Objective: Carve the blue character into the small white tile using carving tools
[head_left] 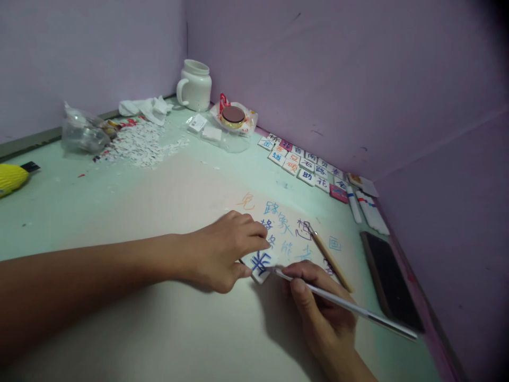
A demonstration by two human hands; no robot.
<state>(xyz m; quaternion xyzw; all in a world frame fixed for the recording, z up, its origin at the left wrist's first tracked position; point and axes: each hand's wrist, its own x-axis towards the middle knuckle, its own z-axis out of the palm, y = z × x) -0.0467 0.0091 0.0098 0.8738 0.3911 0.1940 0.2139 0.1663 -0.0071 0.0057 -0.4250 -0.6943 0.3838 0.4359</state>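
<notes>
A small white block [260, 277] with a dark blue character on top lies on the pale table. My left hand [226, 249] grips it, thumb at the near left side and fingers at the far side. In my right hand [328, 313] is a slim silver carving tool [350, 305], held like a pen. Its tip meets the right side of the block, at or very near the blue strokes. Beyond my right hand lies a second tool with a wooden handle [333, 260]. Blue, orange and purple characters [284, 223] are written on the surface around the block.
Rows of lettered blocks [306, 176] line the right wall, with white markers [371, 209] and a dark phone [389, 281] nearer me. At the back are white shavings [143, 143], a plastic bag [83, 132], a white mug [199, 87] and a round brown-topped item [233, 115]. Something yellow [11, 179] sits far left.
</notes>
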